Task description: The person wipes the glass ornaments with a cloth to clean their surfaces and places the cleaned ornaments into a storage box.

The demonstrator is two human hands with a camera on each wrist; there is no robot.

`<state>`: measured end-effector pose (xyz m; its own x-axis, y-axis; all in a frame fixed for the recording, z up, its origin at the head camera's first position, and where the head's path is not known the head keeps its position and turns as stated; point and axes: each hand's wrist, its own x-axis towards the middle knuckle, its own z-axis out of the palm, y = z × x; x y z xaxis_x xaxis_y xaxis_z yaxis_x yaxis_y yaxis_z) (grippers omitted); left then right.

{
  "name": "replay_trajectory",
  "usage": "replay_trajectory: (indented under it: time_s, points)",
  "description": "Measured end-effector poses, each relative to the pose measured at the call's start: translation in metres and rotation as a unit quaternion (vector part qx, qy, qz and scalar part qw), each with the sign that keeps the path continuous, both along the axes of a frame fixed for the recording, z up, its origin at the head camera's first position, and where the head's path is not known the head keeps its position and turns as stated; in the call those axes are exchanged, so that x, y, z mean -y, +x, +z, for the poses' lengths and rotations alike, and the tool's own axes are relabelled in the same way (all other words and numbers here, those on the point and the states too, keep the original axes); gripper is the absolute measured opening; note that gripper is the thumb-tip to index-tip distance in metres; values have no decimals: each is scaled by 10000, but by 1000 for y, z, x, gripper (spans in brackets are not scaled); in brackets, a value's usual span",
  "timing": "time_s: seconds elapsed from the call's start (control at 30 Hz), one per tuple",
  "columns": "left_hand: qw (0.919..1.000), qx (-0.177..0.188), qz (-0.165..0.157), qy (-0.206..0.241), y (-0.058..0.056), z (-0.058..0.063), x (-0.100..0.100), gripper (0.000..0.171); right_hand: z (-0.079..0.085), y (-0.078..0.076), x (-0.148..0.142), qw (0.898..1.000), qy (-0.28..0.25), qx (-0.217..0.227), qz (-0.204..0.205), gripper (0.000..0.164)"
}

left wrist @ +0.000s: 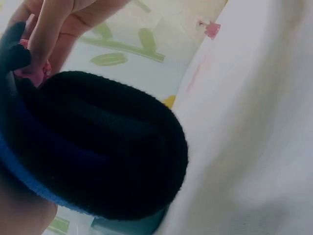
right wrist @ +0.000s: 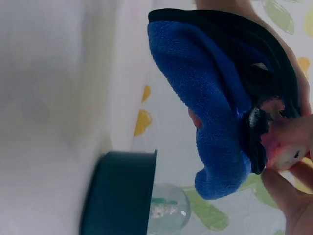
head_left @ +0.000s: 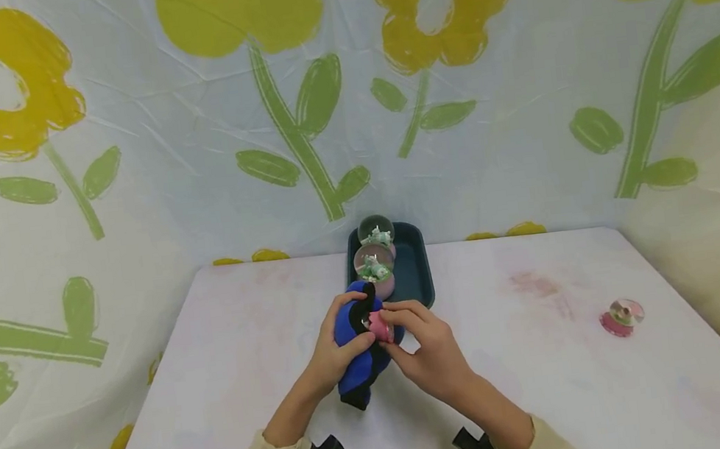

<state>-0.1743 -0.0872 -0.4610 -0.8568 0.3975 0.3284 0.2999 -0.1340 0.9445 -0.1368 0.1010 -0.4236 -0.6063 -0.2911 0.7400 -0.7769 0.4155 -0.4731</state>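
My left hand (head_left: 339, 338) grips a blue cloth with black edging (head_left: 354, 377), bunched up over the near end of the tray. Inside its folds sits a small snow globe with a pink base (head_left: 380, 326). My right hand (head_left: 431, 353) pinches that pink base between thumb and fingers. The right wrist view shows the base's pale underside turned outward, while dark cloth hides most of the glass. In the left wrist view, the dark bulk of the cloth (left wrist: 112, 147) covers much of the hands' work.
A dark teal tray (head_left: 413, 266) stands at the table's back edge. Two snow globes, a nearer one (head_left: 374, 266) and a farther one (head_left: 376, 230), are in its left half. Another pink-based snow globe (head_left: 620, 317) is on the white table at the right. Flowered fabric (head_left: 500, 164) hangs behind.
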Motion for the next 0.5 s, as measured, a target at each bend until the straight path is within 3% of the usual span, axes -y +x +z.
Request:
replay_trajectory:
  time_s: [0.17,0.4,0.5]
  points:
    - [9998,-118,19,168,1,0,-4,56,-1,0,-1,9982,-205,569,-37,50]
    - [9996,155,44,227,1,-5,-11,53,-1,-2,-3,9977,458,-232,-437,46]
    - [9993,243,128,261,2,-6,-14,51,-3,-4,-6,9983,437,-177,-332,46]
